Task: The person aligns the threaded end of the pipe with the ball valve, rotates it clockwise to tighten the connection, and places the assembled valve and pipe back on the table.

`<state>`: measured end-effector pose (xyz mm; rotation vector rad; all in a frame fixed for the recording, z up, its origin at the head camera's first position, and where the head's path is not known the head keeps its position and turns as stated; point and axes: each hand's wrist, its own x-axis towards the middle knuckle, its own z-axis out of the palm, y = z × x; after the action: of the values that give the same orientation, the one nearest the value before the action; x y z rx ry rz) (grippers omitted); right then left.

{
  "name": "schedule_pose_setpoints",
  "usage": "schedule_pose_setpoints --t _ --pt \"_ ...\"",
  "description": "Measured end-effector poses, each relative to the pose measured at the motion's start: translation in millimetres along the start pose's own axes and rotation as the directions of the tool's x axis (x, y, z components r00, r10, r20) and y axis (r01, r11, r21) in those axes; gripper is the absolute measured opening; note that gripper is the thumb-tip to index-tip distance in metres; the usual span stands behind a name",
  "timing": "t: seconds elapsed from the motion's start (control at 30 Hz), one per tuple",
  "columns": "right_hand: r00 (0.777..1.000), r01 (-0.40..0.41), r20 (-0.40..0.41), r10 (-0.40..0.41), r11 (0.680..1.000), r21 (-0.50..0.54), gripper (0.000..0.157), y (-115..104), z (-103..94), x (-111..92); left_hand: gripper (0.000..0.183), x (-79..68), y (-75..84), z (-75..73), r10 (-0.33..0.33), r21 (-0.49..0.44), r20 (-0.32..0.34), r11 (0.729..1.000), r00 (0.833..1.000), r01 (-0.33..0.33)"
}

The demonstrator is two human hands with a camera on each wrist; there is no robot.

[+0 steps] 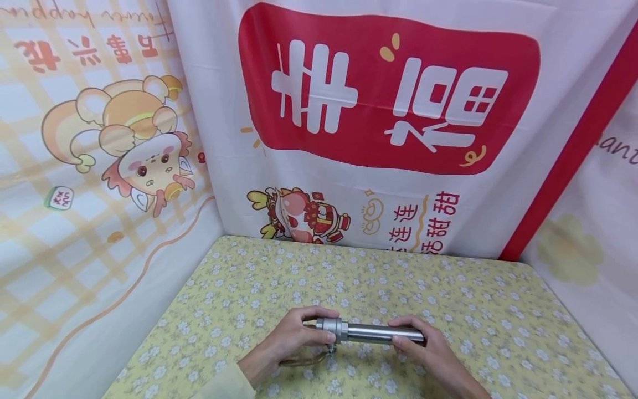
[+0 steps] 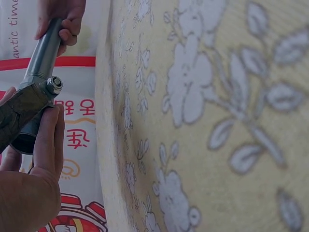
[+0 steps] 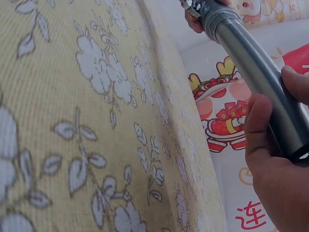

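A silvery ball valve [image 1: 335, 328] is joined end to end with a straight metal pipe [image 1: 371, 333]. My left hand [image 1: 291, 335] grips the valve body between thumb and fingers. Around the pipe's far right end, my right hand [image 1: 423, 343] curls its thumb and fingers. The valve's long lever handle [image 1: 304, 362] hangs on the near side, pointing left. In the left wrist view that lever [image 2: 21, 113] looks dark and wrapped, with a stem nut [image 2: 54, 85] at its root. The right wrist view shows the pipe's open end [image 3: 301, 153] by my palm.
A table with a yellow floral cloth [image 1: 224, 299] lies beneath both hands. Printed fabric walls surround it: a checked one [image 1: 89, 221] on the left, a red-and-white one [image 1: 214, 111] behind, and a pale one [image 1: 588, 210] on the right.
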<state>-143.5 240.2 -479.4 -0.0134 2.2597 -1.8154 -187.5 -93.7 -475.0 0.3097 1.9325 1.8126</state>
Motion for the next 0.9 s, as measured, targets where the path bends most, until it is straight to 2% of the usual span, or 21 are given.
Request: schedule_pose_setpoints --t 0.3,0.63,0.9 --pt "0.995 0.016 0.098 -0.020 0.999 0.044 0.054 3.9 -2.9 1.7 0.048 0.5 0.5 0.0 0.001 -0.017 0.007 1.000 1.000 -0.001" --pt "0.993 0.065 0.098 -0.066 0.998 0.010 0.052 4.0 -4.6 0.1 0.049 1.2 -2.4 -0.5 0.000 -0.024 0.013 1.000 1.000 0.000" --pt "0.993 0.055 0.102 -0.058 0.998 0.026 0.050 4.1 -4.9 -2.1 0.049 0.1 -1.9 -0.2 0.008 -0.029 0.014 1.000 1.000 -0.008"
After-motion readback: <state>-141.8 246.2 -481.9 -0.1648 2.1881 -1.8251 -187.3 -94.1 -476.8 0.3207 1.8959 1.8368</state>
